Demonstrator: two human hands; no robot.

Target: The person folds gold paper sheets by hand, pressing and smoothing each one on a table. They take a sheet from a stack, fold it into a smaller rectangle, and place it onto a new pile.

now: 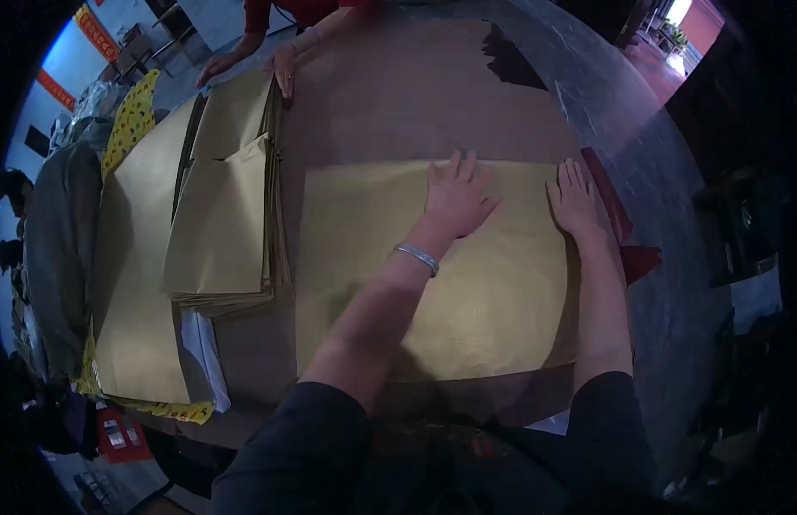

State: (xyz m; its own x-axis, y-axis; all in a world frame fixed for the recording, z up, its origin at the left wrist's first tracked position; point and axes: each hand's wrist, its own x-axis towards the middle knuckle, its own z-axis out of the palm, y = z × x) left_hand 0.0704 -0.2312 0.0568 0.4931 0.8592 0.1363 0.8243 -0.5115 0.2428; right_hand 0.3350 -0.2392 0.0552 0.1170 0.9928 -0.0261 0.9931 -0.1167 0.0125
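Note:
A large gold-brown paper sheet (501, 292) lies flat on a brown board (373, 112) in front of me. My left hand (457, 197) rests on the sheet near the middle of its far edge, fingers spread, with a silver bracelet on the wrist. At the sheet's far right corner lies my right hand (575, 197), palm down with its fingers stretched out. Neither hand grips anything. Left of the sheet stands a thick stack of folded brown paper (223, 223), its layered edges facing right.
Another large paper sheet (141, 257) lies further left, over yellow patterned material (131, 116). A co-worker's hands (283, 70) are at the stack's far end. Dark red pieces (640, 262) stick out at the right. A red container (124, 436) is at lower left.

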